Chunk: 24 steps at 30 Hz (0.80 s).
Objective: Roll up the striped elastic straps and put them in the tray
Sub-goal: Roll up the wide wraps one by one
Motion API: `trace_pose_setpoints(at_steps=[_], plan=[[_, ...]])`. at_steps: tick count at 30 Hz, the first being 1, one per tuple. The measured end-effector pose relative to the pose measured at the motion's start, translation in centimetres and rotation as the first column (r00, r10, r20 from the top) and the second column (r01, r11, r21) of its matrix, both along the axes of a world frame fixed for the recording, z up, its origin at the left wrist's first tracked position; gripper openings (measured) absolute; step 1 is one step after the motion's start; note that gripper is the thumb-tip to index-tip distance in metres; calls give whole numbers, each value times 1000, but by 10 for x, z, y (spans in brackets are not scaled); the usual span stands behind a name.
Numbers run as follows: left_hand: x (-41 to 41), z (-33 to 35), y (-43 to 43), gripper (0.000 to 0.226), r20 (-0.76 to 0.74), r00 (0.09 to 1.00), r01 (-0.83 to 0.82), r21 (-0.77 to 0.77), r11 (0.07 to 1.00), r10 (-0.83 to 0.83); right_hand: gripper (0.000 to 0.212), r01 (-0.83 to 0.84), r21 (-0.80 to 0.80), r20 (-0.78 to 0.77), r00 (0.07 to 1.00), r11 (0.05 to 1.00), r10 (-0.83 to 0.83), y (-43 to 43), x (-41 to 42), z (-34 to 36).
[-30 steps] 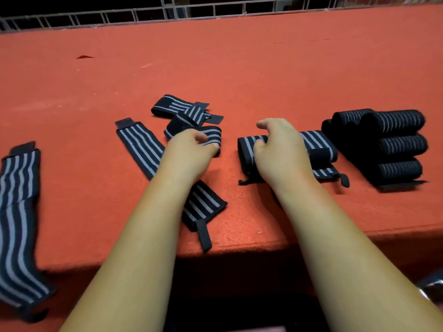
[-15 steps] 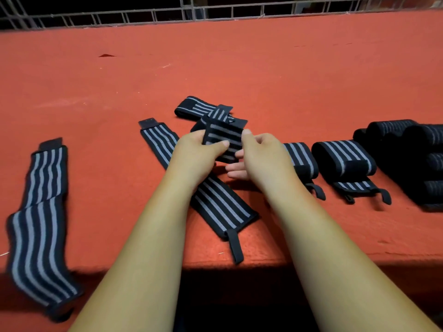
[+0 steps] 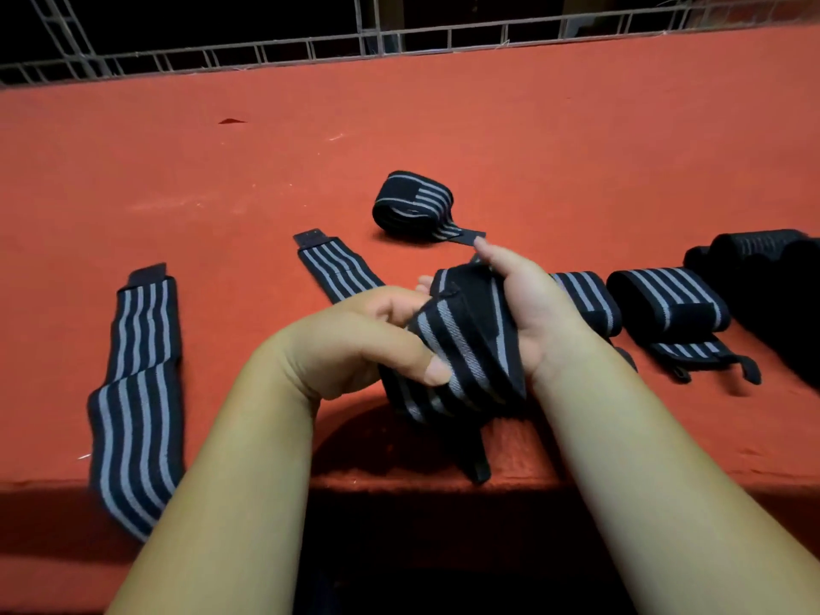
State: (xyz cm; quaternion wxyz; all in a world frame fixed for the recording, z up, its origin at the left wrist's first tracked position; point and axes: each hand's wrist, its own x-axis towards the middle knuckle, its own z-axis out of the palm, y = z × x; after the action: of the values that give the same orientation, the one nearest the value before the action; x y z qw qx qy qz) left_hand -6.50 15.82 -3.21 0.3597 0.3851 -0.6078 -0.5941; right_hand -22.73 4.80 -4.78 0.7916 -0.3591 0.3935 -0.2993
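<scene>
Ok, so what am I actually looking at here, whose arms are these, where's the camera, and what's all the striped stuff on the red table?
There is no machine here. These are a person's two bare arms, filmed by one camera worn on their head, looking forward and down. The left hand and right hand together grip one striped strap over the red table. On the table lie a flat strap at the left, a second flat strap partly behind the left hand, a loose roll farther back, and rolled straps at the right. A wire grid runs along the far edge.
</scene>
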Motion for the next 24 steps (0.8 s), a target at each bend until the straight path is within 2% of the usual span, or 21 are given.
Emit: trace_pose_setpoints(at_steps=[2, 4, 7, 9, 12, 14, 17, 19, 22, 24], plan=[[3, -5, 1, 29, -7, 994, -111, 11, 994, 111, 50, -15, -10, -46, 999, 1000, 15, 5, 1, 1], [5, -10, -4, 32, -38, 968, -249, -40, 968, 247, 37, 7, -62, -81, 997, 998, -12, 7, 4, -2], [4, -10, -17, 22, -117, 840, -535, -18, 845, 529, 47, 69, -130, -81, 994, 989, -79, 6, 7, -6], [6, -9, -25, 19, -44, 728, -686, -47, 726, 684, 62, 63, -201, -103, 991, 978, -85, 3, 8, -11], [4, -11, -33, 20, 57, 650, -755, -69, 652, 758, 83, -42, -366, -211, 977, 930, -39, 6, 5, -10], [-2, -10, -36, 27, 90, 663, -743, -44, 668, 744, 92, -131, -463, -246, 969, 877, 15, 15, 4, 1], [-10, -2, -36, 45, 13, 694, -720, 16, 694, 720, 88, -267, -623, -431, 901, 736, -38, 26, 3, 16], [-13, 5, -34, 45, -21, 673, -739, 34, 673, 740, 83, -345, -672, -489, 871, 656, -43, 30, 4, 19], [-10, 7, -34, 38, 8, 576, -816, 64, 574, 818, 79, -459, -700, -570, 821, 547, -41, 38, 5, 18], [-3, 7, -33, 38, 41, 500, -865, 75, 496, 865, 78, -506, -696, -603, 797, 509, -32, 41, 5, 19]])
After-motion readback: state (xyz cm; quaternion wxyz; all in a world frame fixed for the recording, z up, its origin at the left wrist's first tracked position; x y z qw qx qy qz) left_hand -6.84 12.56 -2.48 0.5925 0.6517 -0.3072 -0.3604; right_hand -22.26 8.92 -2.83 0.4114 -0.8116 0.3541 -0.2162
